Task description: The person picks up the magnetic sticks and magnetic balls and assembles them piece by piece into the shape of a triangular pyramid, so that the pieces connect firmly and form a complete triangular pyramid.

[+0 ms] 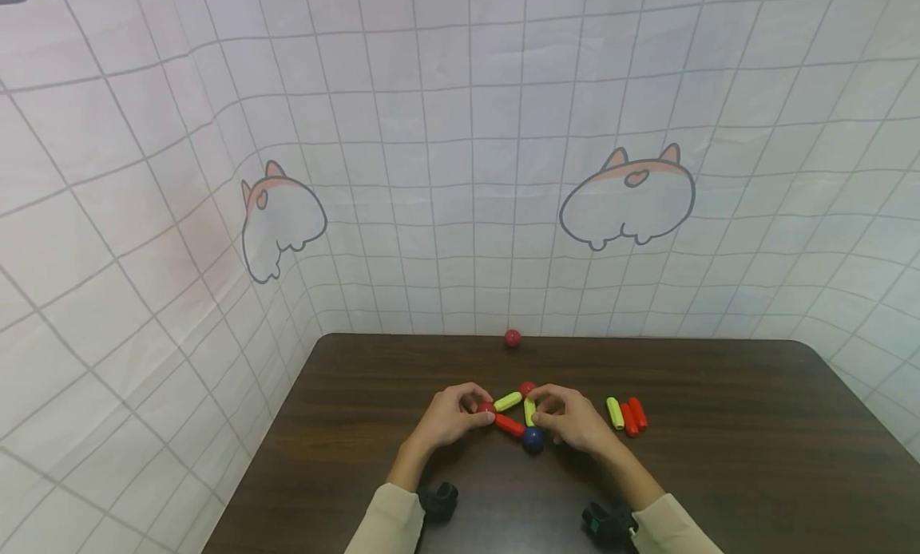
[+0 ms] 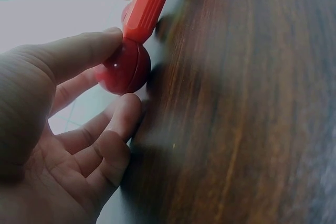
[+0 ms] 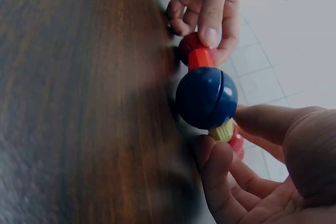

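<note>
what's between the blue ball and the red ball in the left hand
A red stick lies between the blue ball and that red ball, shown in the head view.

A head-worn camera looks forward and down from farthest off at the table (image 1: 747, 458). Close-up wrist cameras (image 1: 447, 498) skim its surface, at three o'clock in the left view, nine in the right; both share one red ball (image 2: 126, 69), at ten and one o'clock.
</note>
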Available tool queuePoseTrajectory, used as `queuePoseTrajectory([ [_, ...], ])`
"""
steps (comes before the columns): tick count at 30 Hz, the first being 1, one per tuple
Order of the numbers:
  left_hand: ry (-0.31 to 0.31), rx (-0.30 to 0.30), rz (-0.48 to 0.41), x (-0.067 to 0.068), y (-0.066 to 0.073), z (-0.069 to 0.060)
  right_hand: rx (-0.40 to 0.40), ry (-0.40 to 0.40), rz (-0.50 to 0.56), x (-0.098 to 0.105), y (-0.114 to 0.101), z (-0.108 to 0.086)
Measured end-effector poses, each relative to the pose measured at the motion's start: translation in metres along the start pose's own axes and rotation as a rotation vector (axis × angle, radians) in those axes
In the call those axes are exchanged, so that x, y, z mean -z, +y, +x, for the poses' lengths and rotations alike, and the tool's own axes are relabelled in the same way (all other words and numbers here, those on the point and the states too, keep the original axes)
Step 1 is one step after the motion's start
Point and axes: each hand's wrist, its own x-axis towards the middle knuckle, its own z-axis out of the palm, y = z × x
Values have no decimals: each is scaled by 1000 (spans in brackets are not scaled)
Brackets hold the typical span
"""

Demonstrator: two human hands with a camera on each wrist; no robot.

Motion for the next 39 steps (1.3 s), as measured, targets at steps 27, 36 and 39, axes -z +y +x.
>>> queuePoseTrajectory([
  [27, -29, 16, 2, 1, 1, 0, 34, -79, -37, 15, 1, -2],
  [36, -51, 13, 5, 2, 1, -1, 29, -69, -44, 18, 1, -2],
  [39, -49, 15, 5, 2, 1, 0, 56, -74, -38, 22, 2, -3],
])
